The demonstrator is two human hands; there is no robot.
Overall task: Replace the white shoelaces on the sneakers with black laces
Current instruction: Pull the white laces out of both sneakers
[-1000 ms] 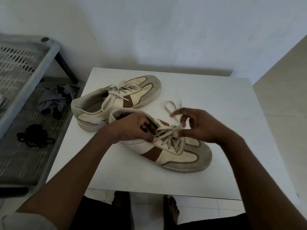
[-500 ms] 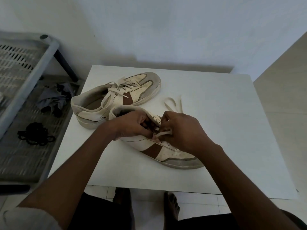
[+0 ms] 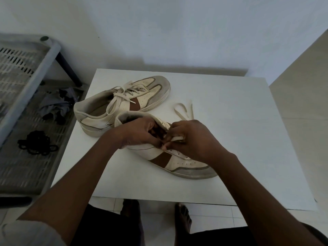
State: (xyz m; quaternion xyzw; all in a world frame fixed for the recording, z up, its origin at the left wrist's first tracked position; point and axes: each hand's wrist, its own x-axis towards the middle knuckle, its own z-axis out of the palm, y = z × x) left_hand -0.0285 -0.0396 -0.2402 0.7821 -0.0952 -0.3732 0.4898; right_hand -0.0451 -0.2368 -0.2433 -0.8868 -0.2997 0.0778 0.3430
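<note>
I count two shoes on the bench (image 3: 230, 132): the far sneaker (image 3: 142, 96) is laced, my left hand (image 3: 140, 134) grips the near sneaker (image 3: 179, 161), and my right hand (image 3: 193, 139) pinches its one white lace (image 3: 183, 110), probably near an eyelet.

Left forearm (image 3: 79, 176): enters from the lower left, bare, angled up and to the right. A light sleeve (image 3: 26, 233) covers the upper arm.

Left hand (image 3: 140, 134): back facing up, fingers curled over the rim of the near sneaker (image 3: 177, 160), gripping it.

Right forearm (image 3: 248, 189): enters from the lower right, bare, angled up and to the left.

Right hand (image 3: 193, 139): back facing up, fingers bent, pinching a white lace (image 3: 177, 138) at the fingertips.

The fingertips of both hands meet. Both feet (image 3: 182, 215) are bare, flat on the floor.
</note>
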